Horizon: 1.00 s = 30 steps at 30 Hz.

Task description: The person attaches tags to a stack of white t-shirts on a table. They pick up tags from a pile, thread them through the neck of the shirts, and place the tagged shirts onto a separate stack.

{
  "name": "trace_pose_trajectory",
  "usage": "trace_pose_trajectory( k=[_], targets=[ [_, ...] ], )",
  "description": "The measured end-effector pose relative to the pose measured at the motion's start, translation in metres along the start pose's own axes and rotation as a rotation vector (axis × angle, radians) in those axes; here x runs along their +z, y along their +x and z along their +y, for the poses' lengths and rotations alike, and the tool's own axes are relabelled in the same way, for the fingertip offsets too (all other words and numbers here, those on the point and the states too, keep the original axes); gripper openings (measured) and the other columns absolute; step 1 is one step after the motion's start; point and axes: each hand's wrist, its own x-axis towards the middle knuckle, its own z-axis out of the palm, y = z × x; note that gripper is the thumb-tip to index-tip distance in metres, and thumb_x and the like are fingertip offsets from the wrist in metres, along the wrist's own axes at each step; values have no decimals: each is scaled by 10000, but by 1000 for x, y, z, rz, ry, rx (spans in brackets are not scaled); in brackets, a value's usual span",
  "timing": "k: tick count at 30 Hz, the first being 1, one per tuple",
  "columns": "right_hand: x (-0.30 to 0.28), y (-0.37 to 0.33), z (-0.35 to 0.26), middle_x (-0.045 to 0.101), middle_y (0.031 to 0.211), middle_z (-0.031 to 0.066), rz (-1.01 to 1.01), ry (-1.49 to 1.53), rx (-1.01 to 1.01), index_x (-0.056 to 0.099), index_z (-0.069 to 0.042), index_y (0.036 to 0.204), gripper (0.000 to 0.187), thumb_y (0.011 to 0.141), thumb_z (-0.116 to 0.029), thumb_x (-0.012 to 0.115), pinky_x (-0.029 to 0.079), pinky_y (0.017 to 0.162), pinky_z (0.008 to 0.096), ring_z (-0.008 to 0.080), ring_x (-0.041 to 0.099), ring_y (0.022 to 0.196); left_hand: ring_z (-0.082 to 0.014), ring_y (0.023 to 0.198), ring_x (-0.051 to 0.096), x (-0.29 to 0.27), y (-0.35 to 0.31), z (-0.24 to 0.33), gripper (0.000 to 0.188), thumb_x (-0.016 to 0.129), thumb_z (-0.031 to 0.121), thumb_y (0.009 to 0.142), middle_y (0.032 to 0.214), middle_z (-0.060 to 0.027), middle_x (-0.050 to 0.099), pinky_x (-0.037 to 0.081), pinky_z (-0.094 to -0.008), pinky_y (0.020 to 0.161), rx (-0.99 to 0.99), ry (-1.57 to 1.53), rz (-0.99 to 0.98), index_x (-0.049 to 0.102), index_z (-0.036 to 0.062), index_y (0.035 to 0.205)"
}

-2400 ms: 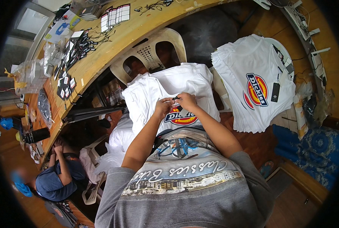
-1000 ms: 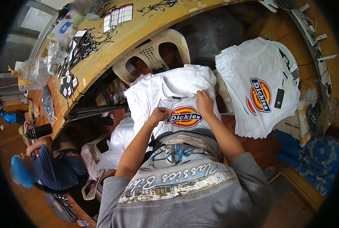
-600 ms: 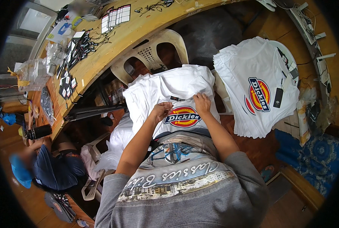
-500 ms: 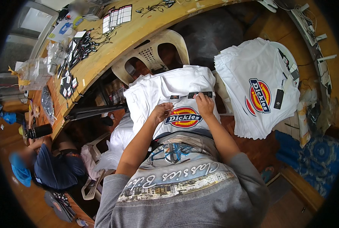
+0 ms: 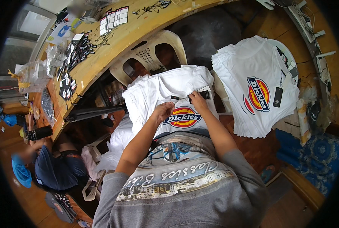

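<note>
A white T-shirt [image 5: 146, 91] with a red, yellow and blue chest print lies on top of a white stack in front of me. My left hand [image 5: 164, 111] is closed in a pinch over the shirt, just below the collar; whatever is between its fingertips is too small to make out. At the right of the neckline, my right hand [image 5: 198, 102] grips a black hang tag [image 5: 205, 95], part of which sticks out past the fingers. A small dark neck label [image 5: 175, 98] shows between the two hands.
To the right, more printed white T-shirts [image 5: 238, 60] lie in a fanned pile, one with a black tag. A beige plastic chair [image 5: 148, 55] stands beyond the stack. The wooden table [image 5: 139, 32] bears many black tags [image 5: 76, 51]. At left sits another person [image 5: 57, 167].
My right hand has shifted left along the neckline, and the black tag now sticks out to its right. My left hand stays nearly in place. The view has shifted slightly.
</note>
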Motion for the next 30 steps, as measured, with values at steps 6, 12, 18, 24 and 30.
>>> trace_pose_trajectory(
  k=[6,12,18,24,30],
  targets=[
    [5,11,7,428,911,94,-67,-93,-65,521,-66,841,182,687,-80,425,387,735,315,233,430,882,-94,570,495,1,-6,4,52,516,112,729,631,-17,520,399,-187,502,-17,24,75,507,66,753],
    [6,16,-13,453,833,55,76,124,-77,527,-79,766,176,603,-119,581,299,769,339,218,410,870,-94,574,492,-7,-3,1,55,521,113,724,636,-20,521,399,-188,508,-20,-30,26,509,69,755],
    [19,28,-27,503,716,48,58,195,-117,533,-77,711,160,583,-141,603,352,693,308,208,470,752,-96,581,492,-10,-3,2,52,507,109,731,645,-25,519,399,-178,505,1,-8,-42,499,63,755],
    [13,25,-27,553,701,81,-113,412,156,557,-66,708,134,595,-131,586,406,592,322,248,523,614,-105,582,489,-23,4,3,65,518,108,724,660,-40,522,403,-180,509,29,-38,-117,498,51,747],
    [-53,-1,-35,541,647,62,-318,1227,462,508,36,839,129,722,-16,490,404,486,181,97,497,526,-123,618,520,19,-12,7,67,557,83,696,702,-59,544,416,-213,523,84,124,143,512,44,727]
  ],
)
